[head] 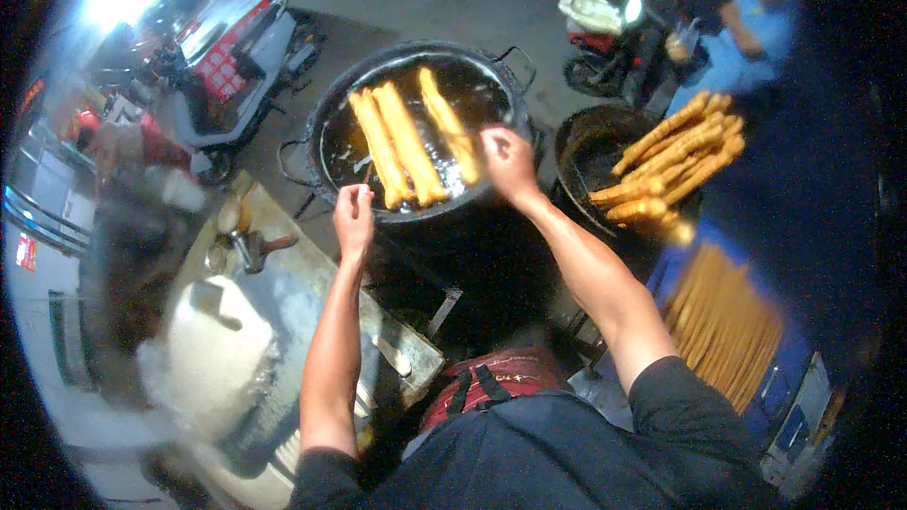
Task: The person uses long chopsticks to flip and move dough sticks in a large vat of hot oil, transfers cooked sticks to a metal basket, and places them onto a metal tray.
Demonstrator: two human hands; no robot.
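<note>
A wide black wok (317, 120) of dark oil is in front of me. Two pale golden fried dough sticks (397, 145) float side by side at its left, and a third fried dough stick (448, 124) lies apart at the right. At the wok's near-left rim, my left hand (353, 219) has its fingers closed on what looks like a thin brown stick (369, 168), mostly hidden. My right hand (509, 163) is over the right rim, fingers curled, close to the single dough stick. Blur hides whether it grips anything.
Right of the wok, fried dough sticks (673, 156) pile over a dark pan (577, 163). More dough sticks (723, 326) lie in rows by a blue surface. A floured worktable (305, 297) with a dough slab (220, 340) is at left. Scooters (234, 64) and a seated person (758, 35) are beyond.
</note>
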